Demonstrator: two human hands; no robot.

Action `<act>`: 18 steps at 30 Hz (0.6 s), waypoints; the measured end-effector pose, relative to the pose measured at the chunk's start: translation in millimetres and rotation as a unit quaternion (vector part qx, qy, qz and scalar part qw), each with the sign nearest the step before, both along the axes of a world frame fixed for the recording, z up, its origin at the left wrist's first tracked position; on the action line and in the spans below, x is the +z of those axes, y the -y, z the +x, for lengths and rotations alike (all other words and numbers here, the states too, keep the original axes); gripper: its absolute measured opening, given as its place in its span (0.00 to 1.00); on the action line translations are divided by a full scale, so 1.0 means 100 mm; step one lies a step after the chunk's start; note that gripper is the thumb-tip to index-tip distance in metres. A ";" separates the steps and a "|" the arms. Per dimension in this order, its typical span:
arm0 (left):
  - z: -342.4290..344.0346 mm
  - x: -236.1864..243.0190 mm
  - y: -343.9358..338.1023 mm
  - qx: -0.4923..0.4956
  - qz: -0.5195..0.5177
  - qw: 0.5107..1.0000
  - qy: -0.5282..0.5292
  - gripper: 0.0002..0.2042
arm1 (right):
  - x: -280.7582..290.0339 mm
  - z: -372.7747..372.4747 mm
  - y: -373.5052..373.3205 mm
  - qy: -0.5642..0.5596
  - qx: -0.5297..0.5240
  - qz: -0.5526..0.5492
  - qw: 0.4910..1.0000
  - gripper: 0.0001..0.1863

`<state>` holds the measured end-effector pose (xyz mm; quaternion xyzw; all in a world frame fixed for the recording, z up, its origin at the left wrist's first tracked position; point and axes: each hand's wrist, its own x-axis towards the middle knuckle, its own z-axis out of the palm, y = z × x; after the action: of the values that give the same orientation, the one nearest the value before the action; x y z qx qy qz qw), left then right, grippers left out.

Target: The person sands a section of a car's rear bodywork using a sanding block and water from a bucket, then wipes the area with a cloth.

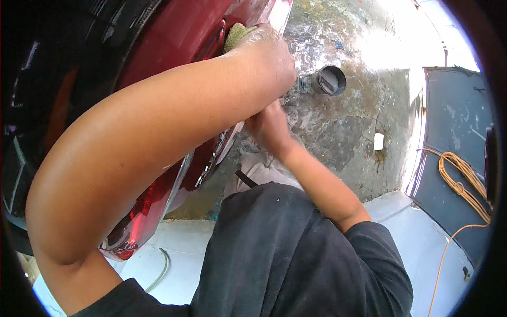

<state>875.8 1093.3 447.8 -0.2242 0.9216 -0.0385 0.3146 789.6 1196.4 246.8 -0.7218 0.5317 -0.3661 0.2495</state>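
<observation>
My left hand [264,50] presses a fuzzy yellow-green pad or cloth [236,34] against the side of a dark red car [169,29], with its fingers curled round it. My left arm stretches across the car and hides part of it, including some of the red tail light [137,222]. Below and just right of that arm, my right hand [269,124] is curled beside the car's lower edge; its fingertips and whatever they may hold are hidden.
A black bucket with cloudy liquid [328,80] stands on the stained concrete floor [351,169], with a small white object [378,141] nearby. An orange cable coil [459,177] rests on a dark panel [451,105] at right. A green hose [161,269] lies at lower left.
</observation>
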 end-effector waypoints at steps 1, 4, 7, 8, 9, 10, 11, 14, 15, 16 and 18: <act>0.02 0.01 -0.01 0.013 0.003 1.000 0.007 0.14 | 0.19 0.12 -0.15 0.032 -0.002 -0.013 0.999 0.13; -0.12 0.04 0.02 -0.006 0.001 1.000 -0.007 0.14 | -0.17 -0.34 0.34 -0.060 0.006 0.072 0.996 0.14; -0.02 -0.01 0.01 0.001 -0.001 1.000 0.000 0.14 | 0.00 -0.05 0.05 -0.029 -0.005 0.047 0.998 0.13; 0.01 -0.05 0.00 0.007 0.004 1.000 -0.004 0.14 | 0.13 0.07 -0.13 0.008 -0.018 -0.005 1.000 0.13; 0.00 -0.03 0.01 0.008 0.004 1.000 -0.003 0.14 | 0.17 0.07 -0.16 0.028 -0.004 -0.002 1.000 0.13; -0.07 -0.03 0.03 -0.004 0.003 1.000 -0.004 0.14 | 0.01 -0.10 -0.05 0.020 -0.012 0.000 1.000 0.13; -0.14 0.02 0.04 -0.019 -0.002 1.000 -0.004 0.14 | -0.26 -0.34 0.17 -0.061 -0.010 0.026 0.998 0.13; -0.03 0.00 0.01 0.005 0.010 1.000 -0.011 0.14 | -0.07 -0.15 0.17 -0.092 -0.010 0.114 0.989 0.14; 0.00 -0.01 0.02 0.009 0.009 1.000 -0.008 0.14 | 0.11 0.05 -0.05 -0.028 -0.017 0.037 0.999 0.13; -0.02 -0.02 0.01 0.012 0.013 1.000 -0.007 0.15 | 0.19 0.12 -0.19 0.032 -0.030 -0.038 0.998 0.13; -0.04 -0.04 -0.01 0.013 0.019 1.000 -0.007 0.15 | -0.02 -0.05 -0.12 0.027 -0.006 -0.020 0.999 0.12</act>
<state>871.8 1094.3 443.4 -0.2308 0.9211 -0.0153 0.3132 784.5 1208.5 244.5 -0.7135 0.5218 -0.3971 0.2470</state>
